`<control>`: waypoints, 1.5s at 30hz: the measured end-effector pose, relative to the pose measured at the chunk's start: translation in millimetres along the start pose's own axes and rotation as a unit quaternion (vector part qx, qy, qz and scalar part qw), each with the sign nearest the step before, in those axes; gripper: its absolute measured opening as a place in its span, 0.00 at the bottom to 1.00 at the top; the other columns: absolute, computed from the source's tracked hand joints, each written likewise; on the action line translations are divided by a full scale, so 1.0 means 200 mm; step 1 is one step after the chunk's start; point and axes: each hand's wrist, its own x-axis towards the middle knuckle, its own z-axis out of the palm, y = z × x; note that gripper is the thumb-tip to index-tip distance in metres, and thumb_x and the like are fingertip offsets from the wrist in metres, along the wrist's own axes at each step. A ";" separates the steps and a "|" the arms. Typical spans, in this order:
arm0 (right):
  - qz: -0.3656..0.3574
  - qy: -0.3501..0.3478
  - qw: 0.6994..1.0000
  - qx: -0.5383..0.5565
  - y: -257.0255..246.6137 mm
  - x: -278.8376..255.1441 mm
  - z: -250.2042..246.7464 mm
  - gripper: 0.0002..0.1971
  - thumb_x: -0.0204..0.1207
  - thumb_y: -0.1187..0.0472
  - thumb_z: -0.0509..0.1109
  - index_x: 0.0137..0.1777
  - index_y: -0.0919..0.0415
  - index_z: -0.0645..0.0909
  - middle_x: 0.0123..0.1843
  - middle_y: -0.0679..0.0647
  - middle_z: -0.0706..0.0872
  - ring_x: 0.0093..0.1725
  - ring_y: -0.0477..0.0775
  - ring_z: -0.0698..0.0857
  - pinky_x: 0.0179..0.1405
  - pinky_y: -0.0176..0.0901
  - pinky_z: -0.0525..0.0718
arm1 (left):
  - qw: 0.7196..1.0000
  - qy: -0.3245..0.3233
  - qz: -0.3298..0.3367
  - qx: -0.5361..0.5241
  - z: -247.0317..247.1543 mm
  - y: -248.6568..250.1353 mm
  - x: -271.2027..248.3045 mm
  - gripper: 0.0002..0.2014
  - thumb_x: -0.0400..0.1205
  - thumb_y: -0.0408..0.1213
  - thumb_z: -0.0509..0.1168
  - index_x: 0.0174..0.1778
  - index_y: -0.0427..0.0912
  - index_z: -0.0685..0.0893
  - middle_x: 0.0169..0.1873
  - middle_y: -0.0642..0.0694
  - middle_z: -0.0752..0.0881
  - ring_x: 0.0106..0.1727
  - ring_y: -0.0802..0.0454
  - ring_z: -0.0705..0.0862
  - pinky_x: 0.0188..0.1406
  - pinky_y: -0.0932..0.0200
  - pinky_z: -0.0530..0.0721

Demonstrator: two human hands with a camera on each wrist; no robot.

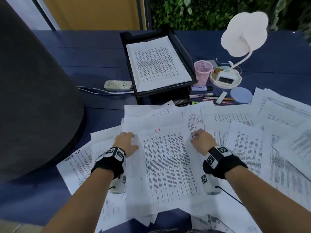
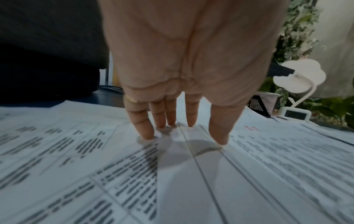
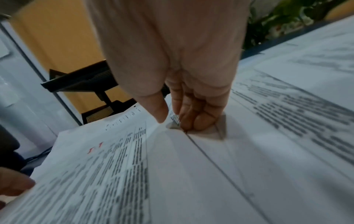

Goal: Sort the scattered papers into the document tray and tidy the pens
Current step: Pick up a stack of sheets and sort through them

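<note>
Covering blue table (image 1: 94, 52): scattered papers (image 1: 244, 148); leafy wall (image 1: 210, 12) behind.

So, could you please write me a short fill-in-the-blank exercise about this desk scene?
1. The marking at the top of the sheet between the left hand and the right hand is written in ____ ink.
2. The mesh pen cup beside the document tray is ____ in colour.
3. The document tray already holds a stack of ____.
4. The white desk lamp has a head shaped like a ____.

Missing words: red; pink; papers; cloud
</note>
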 end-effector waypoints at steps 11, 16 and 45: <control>0.025 0.005 0.996 0.080 -0.01 -0.02 -0.03 0.06 0.80 0.68 0.60 0.53 0.71 0.74 0.46 0.63 0.79 0.46 0.60 0.80 0.44 0.45 0.75 | 0.981 0.063 0.007 -0.184 0.09 0.11 0.01 0.37 0.73 0.43 0.75 0.77 0.50 0.65 0.71 0.45 0.74 0.72 0.43 0.72 0.71 0.43 0.72; 0.044 -0.010 0.996 0.075 0.03 0.01 -0.07 0.09 0.79 0.69 0.60 0.55 0.70 0.79 0.49 0.63 0.82 0.45 0.58 0.78 0.39 0.39 0.72 | 0.971 0.119 -0.108 -0.175 0.09 0.08 0.03 0.37 0.76 0.43 0.70 0.79 0.44 0.61 0.75 0.41 0.68 0.75 0.39 0.65 0.70 0.44 0.71; 0.064 -0.058 0.957 0.276 0.04 0.08 -0.06 0.19 0.78 0.67 0.68 0.69 0.65 0.75 0.69 0.62 0.81 0.67 0.64 0.80 0.70 0.57 0.76 | 0.965 0.191 -0.080 -0.158 0.08 0.04 0.06 0.16 0.82 0.48 0.60 0.65 0.53 0.81 0.58 0.52 0.86 0.66 0.46 0.75 0.68 0.46 0.65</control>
